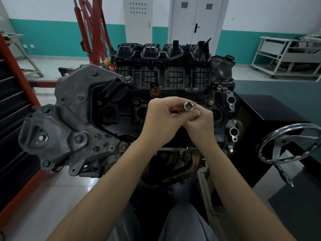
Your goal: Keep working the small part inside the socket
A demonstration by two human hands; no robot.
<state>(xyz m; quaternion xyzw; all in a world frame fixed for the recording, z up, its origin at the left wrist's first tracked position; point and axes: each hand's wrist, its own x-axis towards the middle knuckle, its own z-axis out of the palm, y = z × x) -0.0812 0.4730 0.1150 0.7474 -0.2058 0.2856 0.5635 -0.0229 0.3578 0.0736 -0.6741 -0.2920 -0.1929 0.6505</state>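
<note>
Two bare arms reach out from close by, and the left hand (160, 117) and right hand (199, 120) meet above the middle of the big dark engine (132, 108). Both hands curl their fingers around a small shiny socket (188, 105), which sits between the fingertips with its open end facing up. I think the socket could slip from such a small pinch and drop into one of the deep round holes (108, 113) in the engine top, where it would be hard to reach.

An auto workshop: an engine (139, 110) on a stand, a red hoist (92, 32) behind.
</note>
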